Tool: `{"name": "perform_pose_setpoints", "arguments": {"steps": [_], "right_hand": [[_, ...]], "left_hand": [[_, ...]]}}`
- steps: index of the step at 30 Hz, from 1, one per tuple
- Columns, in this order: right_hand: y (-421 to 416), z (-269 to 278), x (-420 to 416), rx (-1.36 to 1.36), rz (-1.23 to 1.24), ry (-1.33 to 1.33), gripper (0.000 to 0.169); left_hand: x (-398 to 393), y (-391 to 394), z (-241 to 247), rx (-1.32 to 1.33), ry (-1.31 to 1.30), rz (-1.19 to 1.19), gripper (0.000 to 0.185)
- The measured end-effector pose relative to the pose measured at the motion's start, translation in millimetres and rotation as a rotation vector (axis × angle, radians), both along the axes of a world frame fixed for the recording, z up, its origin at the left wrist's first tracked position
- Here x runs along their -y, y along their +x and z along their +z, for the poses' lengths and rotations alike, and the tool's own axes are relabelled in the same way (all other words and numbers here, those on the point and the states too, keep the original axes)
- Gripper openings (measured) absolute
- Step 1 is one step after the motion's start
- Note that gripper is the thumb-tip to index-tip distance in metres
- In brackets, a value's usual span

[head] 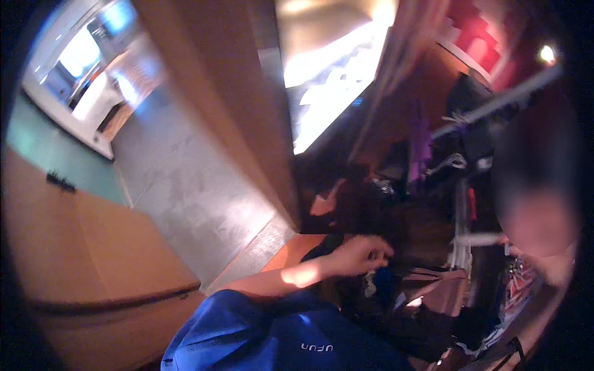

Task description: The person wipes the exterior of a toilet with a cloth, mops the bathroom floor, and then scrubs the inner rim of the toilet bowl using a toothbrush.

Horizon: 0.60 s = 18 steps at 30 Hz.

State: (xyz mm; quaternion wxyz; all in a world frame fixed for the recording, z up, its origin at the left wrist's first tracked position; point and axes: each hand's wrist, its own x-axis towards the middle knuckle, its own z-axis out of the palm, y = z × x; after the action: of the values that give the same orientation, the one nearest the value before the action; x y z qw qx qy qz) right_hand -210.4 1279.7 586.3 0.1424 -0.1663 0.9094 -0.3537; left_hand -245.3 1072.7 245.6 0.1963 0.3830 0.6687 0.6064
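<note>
My left arm comes out of the sleeve of a blue shirt (pixel 278 331) and reaches across to the right. My left hand (pixel 366 256) has its fingers curled, over a dark, cluttered area; whether something is inside them is not clear. Just below the fingers is a dark blue item (pixel 385 280), too dim to name. A brownish-pink bag or folded fabric (pixel 438 292) lies to the right of that hand. My right hand is not in view.
Another person (pixel 540 222) is close on the right. A brown panel edge (pixel 232 92) stands beside a brightly lit surface (pixel 334 88). Grey floor (pixel 185 185) stretches to the left, beside a tan panel (pixel 102 250). Dark bags (pixel 473 125) and a purple item (pixel 419 143) are at upper right.
</note>
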Motion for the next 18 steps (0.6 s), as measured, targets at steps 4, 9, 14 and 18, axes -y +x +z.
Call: {"name": "perform_pose_setpoints", "arguments": {"steps": [4,9,14,18], "right_hand": [[-24.6,-129.3,100.7,0.453,0.382,0.013,0.018],[-19.9,-231.9,217.8,0.510,0.648,-0.232,0.016],[-31.1,-299.8,366.5,0.673,0.234,-0.431,0.042],[-46.0,-357.1,473.0,0.490,0.432,-0.373,0.035]], "left_hand": [[112.9,78.0,-5.7,0.179,-0.098,0.176,0.030],[190.9,119.0,-9.7,0.239,0.020,0.331,0.024],[292.1,121.7,-41.4,0.438,0.137,0.719,0.019],[416.3,95.8,-21.7,0.860,0.383,1.031,0.026]]}}
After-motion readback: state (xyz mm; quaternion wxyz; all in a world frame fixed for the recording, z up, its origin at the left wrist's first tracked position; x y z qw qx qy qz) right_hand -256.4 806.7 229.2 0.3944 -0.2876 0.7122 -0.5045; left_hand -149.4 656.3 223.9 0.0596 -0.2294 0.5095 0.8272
